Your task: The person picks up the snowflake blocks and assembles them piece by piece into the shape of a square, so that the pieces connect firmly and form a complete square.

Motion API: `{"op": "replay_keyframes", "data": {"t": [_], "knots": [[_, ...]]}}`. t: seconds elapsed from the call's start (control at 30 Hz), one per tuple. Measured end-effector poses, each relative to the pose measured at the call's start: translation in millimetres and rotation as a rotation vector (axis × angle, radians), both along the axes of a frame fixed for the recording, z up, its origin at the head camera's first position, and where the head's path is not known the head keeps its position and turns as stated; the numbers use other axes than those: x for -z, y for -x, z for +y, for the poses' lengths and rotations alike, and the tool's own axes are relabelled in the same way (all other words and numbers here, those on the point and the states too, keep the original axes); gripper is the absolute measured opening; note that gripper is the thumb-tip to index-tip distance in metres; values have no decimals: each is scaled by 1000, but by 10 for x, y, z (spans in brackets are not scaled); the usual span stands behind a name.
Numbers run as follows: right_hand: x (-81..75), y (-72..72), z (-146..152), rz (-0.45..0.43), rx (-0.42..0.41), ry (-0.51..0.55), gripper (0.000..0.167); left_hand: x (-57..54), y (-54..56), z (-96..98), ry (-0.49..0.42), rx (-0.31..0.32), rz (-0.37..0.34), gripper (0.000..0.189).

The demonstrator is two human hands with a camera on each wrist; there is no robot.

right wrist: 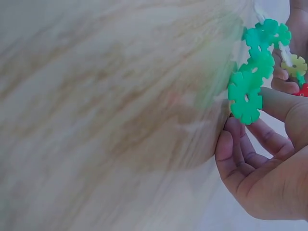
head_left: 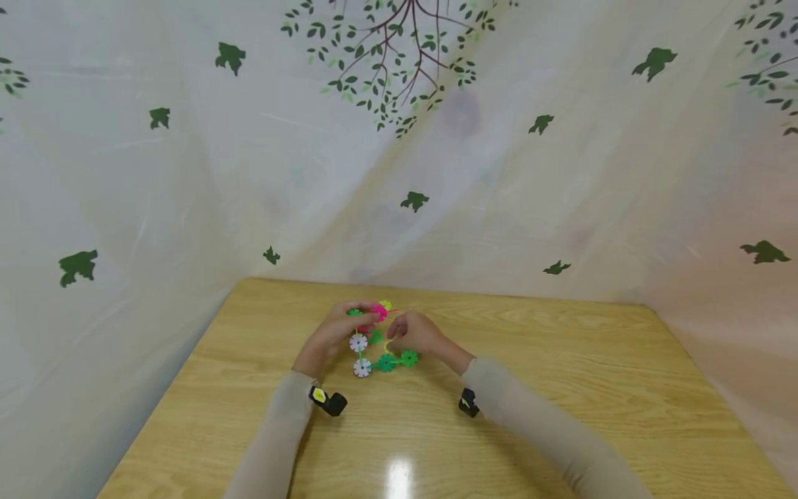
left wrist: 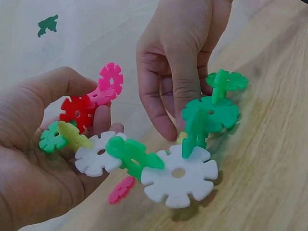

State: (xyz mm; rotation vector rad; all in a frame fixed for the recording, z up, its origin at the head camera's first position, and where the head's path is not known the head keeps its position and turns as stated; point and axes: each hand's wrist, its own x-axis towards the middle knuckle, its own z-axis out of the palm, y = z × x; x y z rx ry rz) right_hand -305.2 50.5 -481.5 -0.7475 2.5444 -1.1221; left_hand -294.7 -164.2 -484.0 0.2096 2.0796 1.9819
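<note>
A chain of slotted snowflake discs runs between the two hands. My left hand [head_left: 337,331] holds one end, its thumb and fingers round a pink disc [left wrist: 98,96] and a red disc [left wrist: 76,113]. From there follow a yellow disc [left wrist: 74,135], a white disc [left wrist: 98,154], a green disc [left wrist: 134,158], another white disc [left wrist: 178,175] and several green discs [left wrist: 210,113]. My right hand [head_left: 416,334] is beside the chain's green end [right wrist: 246,97], fingers bent and pinching a yellow disc [head_left: 389,346], mostly hidden by the fingertips.
Beneath the hands is a wooden table [head_left: 561,388]. A loose pink disc [left wrist: 121,190] lies below the chain. A yellow disc [head_left: 386,304] shows beyond the left fingers. Behind the table hangs a pale curtain [head_left: 486,229] printed with leaves and birds.
</note>
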Motion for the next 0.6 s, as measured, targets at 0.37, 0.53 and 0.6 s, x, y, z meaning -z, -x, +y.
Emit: {"op": "replay_keyframes", "data": {"t": [0.37, 0.53, 0.6], "knots": [[26, -11, -6, -22, 42, 7, 16, 24, 26, 37, 24, 49, 38, 32], [14, 0, 21, -2, 64, 15, 10, 25, 65, 77, 31, 43, 53, 33], [9, 5, 42, -11, 68, 25, 13, 18, 80, 78, 50, 49, 59, 33]]}}
